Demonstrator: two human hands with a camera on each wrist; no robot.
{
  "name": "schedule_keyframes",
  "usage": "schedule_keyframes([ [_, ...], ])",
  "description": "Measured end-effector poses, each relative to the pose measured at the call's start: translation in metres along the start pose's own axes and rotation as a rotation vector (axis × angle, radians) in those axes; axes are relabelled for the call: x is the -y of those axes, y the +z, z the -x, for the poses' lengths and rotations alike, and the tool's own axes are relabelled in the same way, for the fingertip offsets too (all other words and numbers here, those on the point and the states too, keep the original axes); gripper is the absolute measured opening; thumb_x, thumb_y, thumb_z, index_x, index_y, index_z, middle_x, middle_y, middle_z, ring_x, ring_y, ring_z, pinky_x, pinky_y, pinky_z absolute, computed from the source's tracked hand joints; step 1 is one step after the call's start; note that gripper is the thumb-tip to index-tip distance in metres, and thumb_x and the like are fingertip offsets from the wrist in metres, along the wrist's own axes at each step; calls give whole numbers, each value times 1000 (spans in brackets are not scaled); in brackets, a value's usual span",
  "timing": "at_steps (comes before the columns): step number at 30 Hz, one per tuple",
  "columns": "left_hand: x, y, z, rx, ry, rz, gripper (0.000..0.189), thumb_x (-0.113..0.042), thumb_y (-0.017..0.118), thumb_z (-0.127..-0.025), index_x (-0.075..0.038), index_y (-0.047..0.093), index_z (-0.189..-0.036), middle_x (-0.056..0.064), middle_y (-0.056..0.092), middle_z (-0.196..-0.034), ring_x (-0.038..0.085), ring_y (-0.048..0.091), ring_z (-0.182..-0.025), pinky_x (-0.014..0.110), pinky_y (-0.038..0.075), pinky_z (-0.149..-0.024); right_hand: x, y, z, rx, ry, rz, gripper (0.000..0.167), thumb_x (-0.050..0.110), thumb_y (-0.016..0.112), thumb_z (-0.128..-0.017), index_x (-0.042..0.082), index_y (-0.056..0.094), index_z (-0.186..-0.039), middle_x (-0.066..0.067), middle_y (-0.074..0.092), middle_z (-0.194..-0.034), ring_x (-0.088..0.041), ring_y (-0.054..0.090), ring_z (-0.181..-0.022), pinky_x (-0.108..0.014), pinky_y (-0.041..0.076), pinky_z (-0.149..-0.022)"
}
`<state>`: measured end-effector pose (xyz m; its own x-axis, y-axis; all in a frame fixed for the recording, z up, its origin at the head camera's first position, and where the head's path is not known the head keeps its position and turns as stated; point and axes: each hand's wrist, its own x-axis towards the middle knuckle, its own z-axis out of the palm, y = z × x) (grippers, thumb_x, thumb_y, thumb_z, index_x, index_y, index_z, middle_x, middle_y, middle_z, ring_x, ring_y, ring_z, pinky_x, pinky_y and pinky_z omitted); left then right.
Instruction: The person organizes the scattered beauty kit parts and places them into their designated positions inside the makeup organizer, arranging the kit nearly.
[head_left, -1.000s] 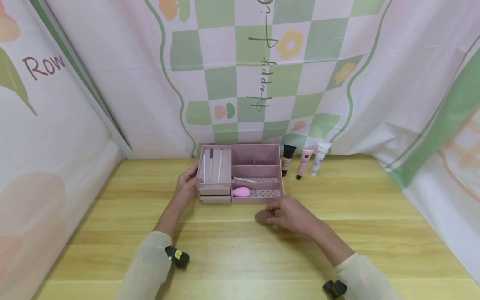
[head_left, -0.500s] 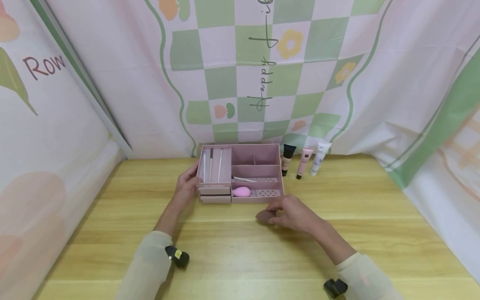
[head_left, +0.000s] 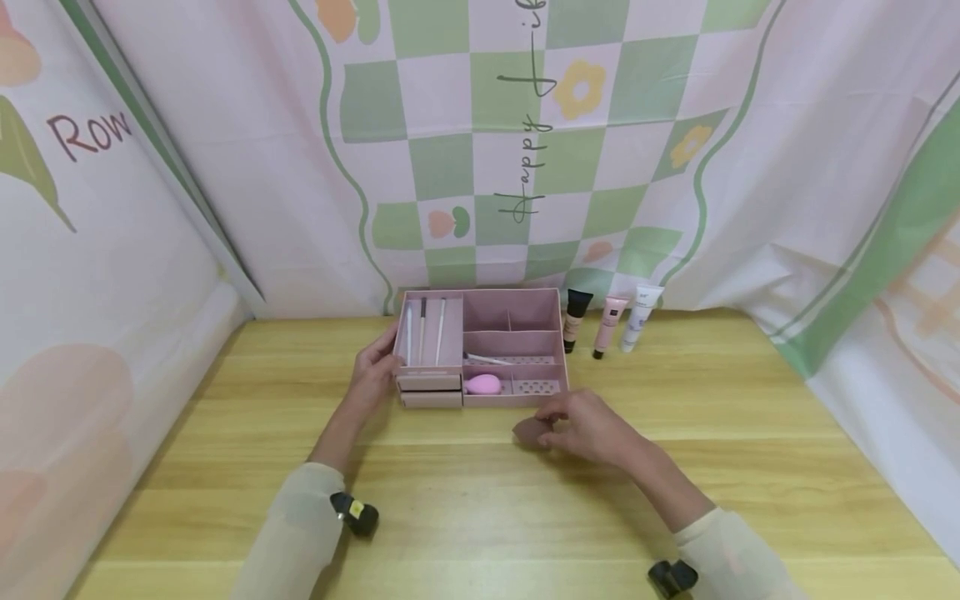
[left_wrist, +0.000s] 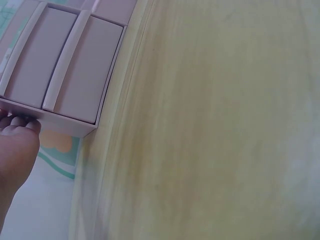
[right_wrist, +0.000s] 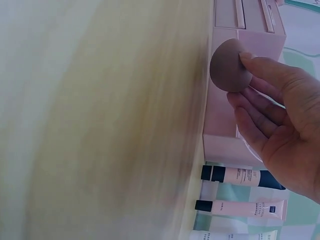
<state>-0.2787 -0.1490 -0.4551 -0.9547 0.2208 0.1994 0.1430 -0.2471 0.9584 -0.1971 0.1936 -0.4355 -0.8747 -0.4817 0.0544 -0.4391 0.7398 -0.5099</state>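
Observation:
My right hand (head_left: 585, 427) pinches a brown makeup sponge (head_left: 531, 432) between thumb and fingers, just in front of the pink organizer's (head_left: 512, 400) right half. In the right wrist view the sponge (right_wrist: 228, 67) shows a rounded end, with the thumb on its side. My left hand (head_left: 372, 372) rests against the organizer's left side wall; its fingertips (left_wrist: 33, 125) meet that wall in the left wrist view. A bright pink makeup sponge (head_left: 483, 383) lies in the front compartment. Several slim brushes (head_left: 422, 333) lie on the organizer's left top, and another thin white stick (head_left: 489, 359) is in the middle compartment.
Right of the organizer stand a black-topped beige tube (head_left: 575, 321), a pink tube (head_left: 610, 327) and a white tube (head_left: 641, 318). Two drawers (head_left: 431, 390) face front at the organizer's left. A patterned curtain (head_left: 510, 167) hangs behind the wooden table (head_left: 480, 517).
My right hand has drifted very slightly to the right with the brown sponge. The left hand and the organizer have stayed put.

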Motion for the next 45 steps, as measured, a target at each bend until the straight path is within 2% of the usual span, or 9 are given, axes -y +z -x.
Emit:
schedule_keyframes([
  [6, 0, 0, 0, -1, -3, -6, 75, 9, 44, -86, 5, 23, -157, 22, 17, -170, 39, 19, -157, 46, 20, -129, 0, -9, -3, -22, 21, -34, 26, 15, 79, -84, 7, 77, -109, -5, 78, -103, -15, 70, -95, -36, 64, -84],
  [10, 0, -1, 0, 6, -6, -4, 74, 8, 44, -87, 5, 22, -158, 21, 16, -170, 39, 18, -158, 45, 20, -129, 0, -18, -7, -65, 16, -27, 26, 15, 80, -84, 6, 76, -108, -7, 78, -103, -19, 71, -96, -43, 64, -86],
  [13, 0, -1, 0, 7, -5, 2, 74, 9, 44, -87, 4, 22, -158, 20, 17, -170, 38, 19, -158, 43, 21, -128, 0, -26, -11, -97, -2, -21, 27, 14, 80, -84, 5, 76, -109, -7, 78, -101, -20, 70, -93, -45, 64, -84],
  [19, 1, -1, 0, 7, -7, -5, 74, 10, 43, -86, 5, 22, -158, 22, 16, -170, 40, 18, -158, 45, 22, -128, -4, -34, -20, -163, -70, 0, 25, 10, 82, -82, 2, 78, -105, -7, 78, -93, -20, 68, -84, -40, 63, -77],
  [22, 0, -1, 0, 4, -5, -7, 74, 10, 43, -86, 6, 21, -157, 23, 15, -170, 41, 18, -157, 46, 22, -128, -6, -36, -24, -175, -72, 13, 24, 9, 82, -81, 2, 78, -103, -7, 78, -92, -21, 68, -83, -39, 63, -76],
  [24, 0, -1, 0, 4, -4, -7, 74, 10, 43, -86, 6, 22, -157, 23, 15, -170, 40, 18, -158, 46, 21, -128, -6, -36, -27, -172, -58, 18, 24, 10, 82, -81, 2, 78, -103, -8, 78, -93, -21, 68, -83, -40, 63, -75],
  [32, 0, 0, 0, -13, -19, -18, 74, 9, 44, -87, 3, 25, -158, 19, 19, -170, 37, 22, -157, 40, 26, -126, -9, -37, -39, -133, 6, 24, 29, 12, 81, -82, 0, 77, -108, -9, 77, -90, -14, 62, -74, -20, 51, -62],
  [37, 0, 0, 0, -8, -19, -16, 73, 8, 45, -88, 3, 24, -158, 19, 18, -170, 36, 21, -158, 37, 26, -126, -12, -36, -45, -115, 5, 65, 28, 13, 82, -82, 0, 78, -107, -9, 78, -90, -10, 58, -71, -20, 49, -61],
  [45, 0, -1, 0, -4, -10, -3, 74, 8, 44, -88, 3, 23, -158, 18, 16, -171, 35, 19, -158, 37, 25, -126, -13, -34, -51, -99, -10, 109, 24, 13, 83, -81, 3, 79, -103, -6, 77, -88, -10, 59, -72, -20, 51, -62],
])
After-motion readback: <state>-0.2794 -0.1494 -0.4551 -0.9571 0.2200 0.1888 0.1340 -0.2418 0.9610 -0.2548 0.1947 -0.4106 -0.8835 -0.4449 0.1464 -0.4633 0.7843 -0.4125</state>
